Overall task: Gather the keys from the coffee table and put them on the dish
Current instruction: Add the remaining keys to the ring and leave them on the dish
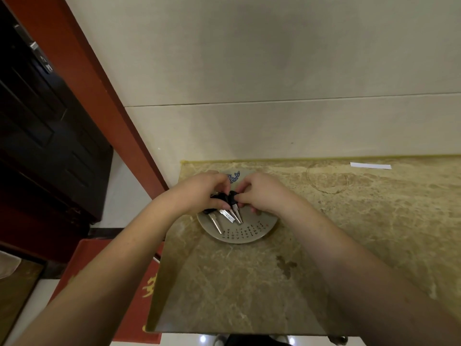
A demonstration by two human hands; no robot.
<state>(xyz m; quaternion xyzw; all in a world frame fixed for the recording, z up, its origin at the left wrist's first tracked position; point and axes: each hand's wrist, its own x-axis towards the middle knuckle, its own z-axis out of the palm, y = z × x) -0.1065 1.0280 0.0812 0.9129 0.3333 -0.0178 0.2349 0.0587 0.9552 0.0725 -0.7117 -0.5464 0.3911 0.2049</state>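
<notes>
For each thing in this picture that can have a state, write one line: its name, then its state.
left hand: closed on the black key heads, over the dish
right hand: pinching one black key head
keys: bunched, blades fanned over the dish, held by both hands
dish: flat on the marble top, partly covered by the hands
paper strip: lying flat near the wall
</notes>
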